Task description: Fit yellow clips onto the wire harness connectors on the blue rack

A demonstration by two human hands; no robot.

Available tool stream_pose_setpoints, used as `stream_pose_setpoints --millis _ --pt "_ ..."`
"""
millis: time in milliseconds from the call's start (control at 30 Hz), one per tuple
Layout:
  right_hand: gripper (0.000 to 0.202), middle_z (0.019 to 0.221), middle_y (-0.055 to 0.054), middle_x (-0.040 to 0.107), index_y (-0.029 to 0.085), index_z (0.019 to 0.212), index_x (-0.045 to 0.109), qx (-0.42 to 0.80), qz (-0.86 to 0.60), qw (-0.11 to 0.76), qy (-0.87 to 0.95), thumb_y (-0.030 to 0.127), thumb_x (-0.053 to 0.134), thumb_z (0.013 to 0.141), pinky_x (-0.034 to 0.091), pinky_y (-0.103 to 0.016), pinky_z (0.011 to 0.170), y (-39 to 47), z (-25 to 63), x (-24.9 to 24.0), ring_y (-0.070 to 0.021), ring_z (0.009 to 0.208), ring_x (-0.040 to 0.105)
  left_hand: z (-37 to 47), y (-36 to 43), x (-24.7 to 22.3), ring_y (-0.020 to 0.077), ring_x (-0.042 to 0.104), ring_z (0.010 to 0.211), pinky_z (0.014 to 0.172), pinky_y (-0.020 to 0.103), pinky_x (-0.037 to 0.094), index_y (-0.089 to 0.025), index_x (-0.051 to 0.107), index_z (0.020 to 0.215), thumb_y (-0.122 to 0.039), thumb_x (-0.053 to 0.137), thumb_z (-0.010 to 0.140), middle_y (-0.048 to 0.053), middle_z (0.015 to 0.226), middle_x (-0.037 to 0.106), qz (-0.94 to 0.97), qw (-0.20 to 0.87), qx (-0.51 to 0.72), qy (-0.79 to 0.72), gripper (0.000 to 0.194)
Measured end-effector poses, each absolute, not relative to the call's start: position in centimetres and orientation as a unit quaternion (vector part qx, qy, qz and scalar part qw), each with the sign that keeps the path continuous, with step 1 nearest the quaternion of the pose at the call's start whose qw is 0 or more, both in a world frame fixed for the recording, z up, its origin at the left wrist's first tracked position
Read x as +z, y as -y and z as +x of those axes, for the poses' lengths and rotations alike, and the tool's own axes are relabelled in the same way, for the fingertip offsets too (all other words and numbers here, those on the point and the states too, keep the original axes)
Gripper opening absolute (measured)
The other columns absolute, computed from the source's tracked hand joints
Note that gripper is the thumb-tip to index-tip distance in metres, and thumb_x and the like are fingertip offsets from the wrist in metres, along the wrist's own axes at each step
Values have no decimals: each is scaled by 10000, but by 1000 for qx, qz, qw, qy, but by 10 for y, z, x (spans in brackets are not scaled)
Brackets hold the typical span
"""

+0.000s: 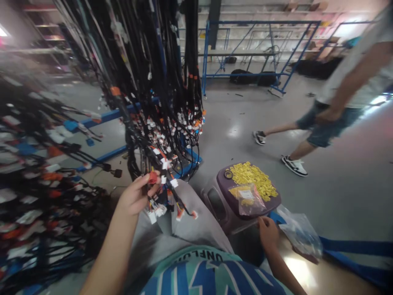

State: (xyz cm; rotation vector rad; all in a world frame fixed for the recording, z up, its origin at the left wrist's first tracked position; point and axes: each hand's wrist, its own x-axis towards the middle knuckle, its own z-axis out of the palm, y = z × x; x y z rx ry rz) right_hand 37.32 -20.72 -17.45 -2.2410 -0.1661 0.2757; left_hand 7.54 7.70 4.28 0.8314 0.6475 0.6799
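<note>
My left hand (137, 196) pinches a red connector (152, 177) at the lower end of a hanging wire harness (130, 119). White, orange and black connectors (166, 164) of the same bundle dangle beside its fingers, over my lap. Lower right, my right hand (268, 232) is at the near edge of a purple stool (221, 180), fingers curled together; what they hold, if anything, I cannot make out. Small yellow pieces (253, 177) lie heaped on the stool top. In front of them rests a clear plastic bag (249, 200) with a white label and more yellow pieces.
Dense harnesses (159, 49) hang from above; more connectors (33, 196) fill the left side, blurred. A small black ring (228, 174) lies on the stool. Another clear bag (302, 233) is at right. A person (340, 98) walks near a blue frame (245, 76).
</note>
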Motion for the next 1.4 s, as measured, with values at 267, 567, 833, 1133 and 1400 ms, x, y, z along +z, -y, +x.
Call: stream_pose_setpoints --millis 267,567,833,1133,1400 --pt "319 617 17 552 199 721 578 189 -729 651 95 417 686 514 406 -291 525 162 357 -98 -148 549 499 85 -60 46 29 377 368 467 224 379 -102 679 805 -317 782 554 2 639 642 334 851 311 -260 347" --pt "284 622 16 602 191 699 632 378 -524 735 205 300 802 499 435 -173 496 85 291 22 -68 530 526 85 -42 61 33 381 392 453 216 335 -93 663 906 -236 711 641 16 689 640 297 873 304 -240 306" --pt "138 599 29 587 195 691 647 473 -405 705 340 271 743 626 444 -157 508 56 239 65 -58 532 527 90 -32 67 28 398 389 429 172 291 -106 659 807 -297 810 530 17 639 644 294 866 325 -242 368" --pt "184 646 16 663 197 682 681 534 -400 672 322 304 784 574 514 -182 519 51 225 76 -72 530 582 93 -28 69 31 397 386 422 194 365 -121 620 832 -328 804 546 -16 642 609 292 870 320 -234 398" --pt "228 654 -7 698 207 679 727 562 -421 644 304 315 825 504 520 -182 552 50 229 78 -72 528 603 93 -27 69 30 390 383 404 198 363 -121 612 831 -318 812 540 -24 646 587 288 875 315 -228 404"
